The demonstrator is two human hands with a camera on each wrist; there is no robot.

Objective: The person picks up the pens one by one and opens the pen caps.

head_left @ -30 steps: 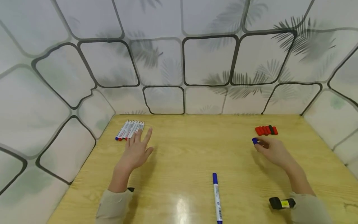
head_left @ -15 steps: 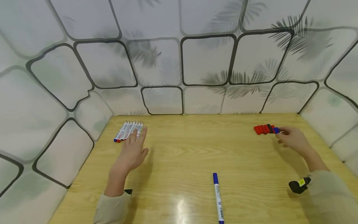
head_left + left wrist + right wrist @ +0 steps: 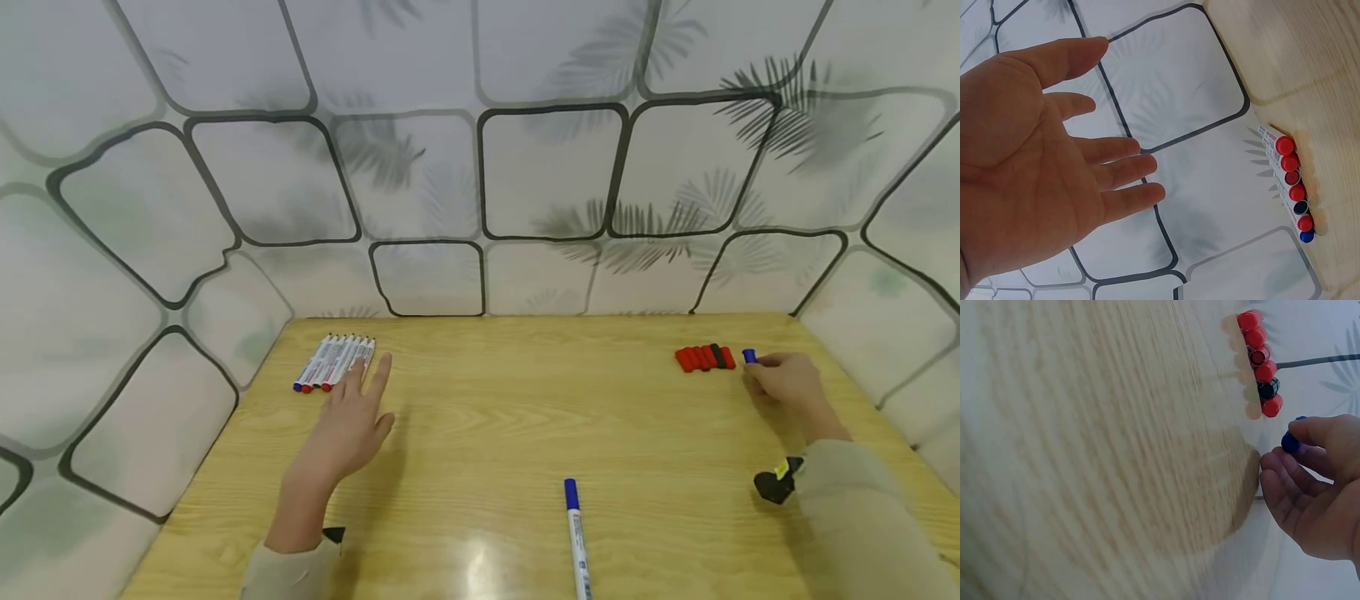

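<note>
Between thumb and fingers, my right hand (image 3: 791, 383) pinches a blue marker cap (image 3: 749, 356), just right of a row of caps (image 3: 705, 358). That row is red apart from one black cap. The right wrist view shows the blue cap (image 3: 1290, 442) at the fingertips, apart from the row. My left hand (image 3: 345, 429) is spread with nothing in it, near a row of uncapped white markers (image 3: 333, 362) at the back left. In the left wrist view its fingers are apart from the markers (image 3: 1290, 187), whose ends are red, black and blue.
A white marker with a blue cap (image 3: 577, 533) lies alone at the front middle of the wooden table (image 3: 465, 433). Patterned wall panels (image 3: 555, 175) stand behind the table and along both sides.
My right hand has carried the blue cap rightward, past the front of the cap row to its right end. The left hand has stayed spread near the markers, with only a slight shift.
</note>
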